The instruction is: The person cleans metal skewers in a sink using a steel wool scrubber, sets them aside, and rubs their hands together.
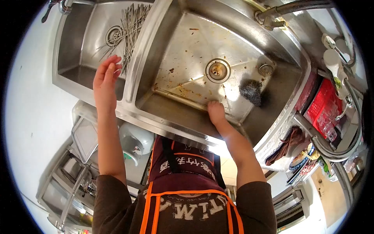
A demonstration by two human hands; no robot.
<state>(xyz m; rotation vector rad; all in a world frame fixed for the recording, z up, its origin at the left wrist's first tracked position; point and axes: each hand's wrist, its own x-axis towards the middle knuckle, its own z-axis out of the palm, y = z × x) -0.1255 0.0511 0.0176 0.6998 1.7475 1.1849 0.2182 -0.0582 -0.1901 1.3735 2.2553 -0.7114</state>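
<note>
The left hand (106,74) was held above the near side of the smaller sink (70,64), with its fingers loosely bent and partly open; no object could be made out in its grasp. Just beside its fingertips, thin sticks (132,31) were gathered in a loose bundle along the sink's right side, and a few were spread near the drain (114,36). The right hand (216,111) was lowered into the larger sink (175,50), near the base of its near wall, with its fingers curled; whether anything was gripped could not be told. Brown scraps (182,89) were scattered over that sink's floor, and some were caught in its central drain (218,70). A dark scouring pad (251,93) was seen to the right of the drain, apart from the right hand.
</note>
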